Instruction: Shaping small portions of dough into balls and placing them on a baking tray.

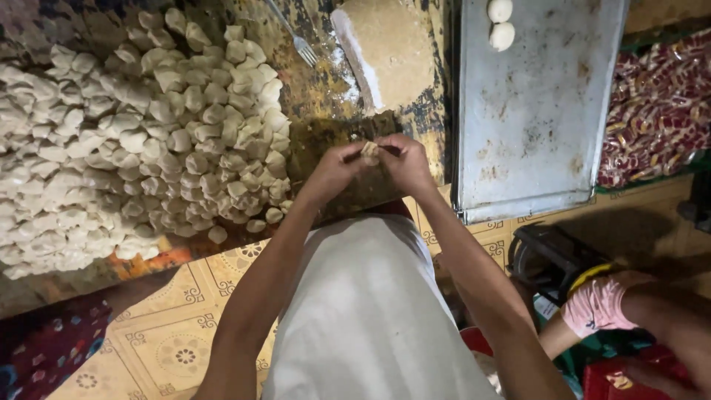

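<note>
Over the dark bench point(333, 89), just past the white shirt point(370, 318), left hand point(337, 167) and right hand point(406, 161) brought together, fingertips of both pinched shut around one small dough piece point(369, 152), held clear of the surface between them. Judging by the pinch, a shaping or sealing step in hand on that single piece, not yet set down. To the left, heaped across the bench, a great pile of shaped dough pieces point(133, 141), its nearest edge just beside the left wrist. Farther up, a fork point(296, 41) lying near a flat tan slab of dough point(389, 48) with a dusting of flour along its edge. To the right, a worn metal baking tray point(533, 126), mostly bare, with two pale dough balls point(501, 26) at its far end. Beyond the tray, a stack of red patterned packets point(659, 111). Lower right, another person's arm in a pink sleeve point(596, 304), well apart from the working hands. Next move, as a guess: an even, light squeeze along the piece's edge, then a careful release onto a free spot without crushing the fold
</note>
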